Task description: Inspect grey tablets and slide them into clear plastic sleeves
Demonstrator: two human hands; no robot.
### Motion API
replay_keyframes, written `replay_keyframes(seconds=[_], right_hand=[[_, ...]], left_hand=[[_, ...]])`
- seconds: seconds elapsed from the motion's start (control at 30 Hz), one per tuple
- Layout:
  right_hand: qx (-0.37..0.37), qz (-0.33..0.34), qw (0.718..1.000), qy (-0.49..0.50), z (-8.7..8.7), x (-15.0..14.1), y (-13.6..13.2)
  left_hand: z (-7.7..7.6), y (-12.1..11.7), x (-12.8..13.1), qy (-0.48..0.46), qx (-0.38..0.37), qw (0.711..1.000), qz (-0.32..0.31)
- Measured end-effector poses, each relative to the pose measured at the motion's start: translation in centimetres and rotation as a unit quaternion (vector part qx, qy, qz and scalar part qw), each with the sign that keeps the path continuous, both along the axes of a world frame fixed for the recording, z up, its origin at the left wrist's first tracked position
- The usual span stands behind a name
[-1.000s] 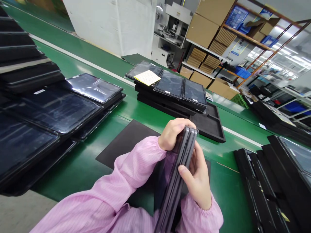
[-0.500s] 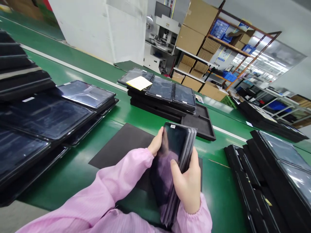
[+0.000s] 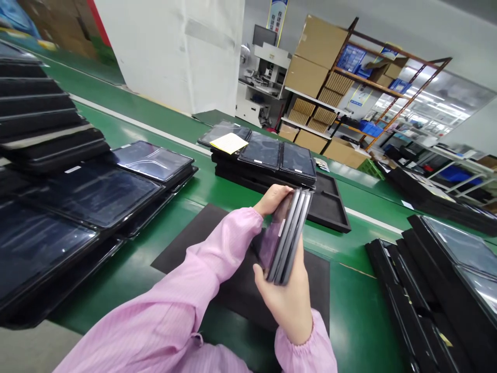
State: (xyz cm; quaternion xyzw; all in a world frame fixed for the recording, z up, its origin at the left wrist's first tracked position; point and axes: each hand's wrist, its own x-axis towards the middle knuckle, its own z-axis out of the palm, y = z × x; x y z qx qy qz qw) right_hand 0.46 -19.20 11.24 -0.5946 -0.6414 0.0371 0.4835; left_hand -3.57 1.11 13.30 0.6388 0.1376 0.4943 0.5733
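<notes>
Both hands hold a small stack of dark, glossy tablet screens [image 3: 287, 238], tilted nearly on edge so their thin sides face me. My left hand [image 3: 274, 198] grips the stack's far upper edge, its fingers partly hidden behind the screens. Around the near lower end, my right hand [image 3: 289, 298] is wrapped, with its thumb at the front left and its palm beneath. Below the stack a flat black mat [image 3: 233, 290] lies on the green table. A white label shows on the front screen's face.
Stacked black trays of screens stand on the left [image 3: 104, 194]. Beyond the hands, another tray stack [image 3: 260, 150] bears yellow-edged paper [image 3: 229, 143], beside a black tray [image 3: 332, 207]. More trays [image 3: 430, 285] stand at right. Shelves with cardboard boxes [image 3: 316, 46] are at the back.
The screens have turned from lying face toward me to standing more on edge, and are higher. My left hand has moved up and right to their top edge; my right hand has shifted to the lower end.
</notes>
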Motion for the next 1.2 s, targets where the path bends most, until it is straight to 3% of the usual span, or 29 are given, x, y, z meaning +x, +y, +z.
replay_keyframes(seconds=[0.1, 0.23, 0.47, 0.7, 1.0, 1.2], right_hand=[[-0.011, 0.014, 1.000, -0.009, 0.3, 0.4, 0.0], [-0.019, -0.004, 1.000, -0.006, 0.6, 1.0, -0.2], [-0.025, 0.044, 0.999, -0.015, 1.2, 2.6, 0.4], [-0.004, 0.058, 0.998, -0.006, 0.8, 2.5, 1.2], [-0.052, 0.146, 0.987, 0.047, 1.5, 2.5, 0.6], [-0.062, 0.171, 0.980, 0.075, 1.5, 2.9, 0.2]], left_hand=[[-0.9, -0.2, 0.6, 0.007, -0.020, 1.000, -0.021], [-0.9, -0.6, 1.3, 0.013, -0.045, 0.998, -0.042], [-0.9, -0.3, 1.4, -0.015, -0.058, 0.998, -0.021], [-1.5, 0.6, 1.0, -0.029, -0.111, 0.993, 0.025], [-0.7, 0.2, 0.0, -0.018, -0.088, 0.996, 0.011], [-0.2, 0.0, -0.2, 0.000, -0.097, 0.995, 0.014]])
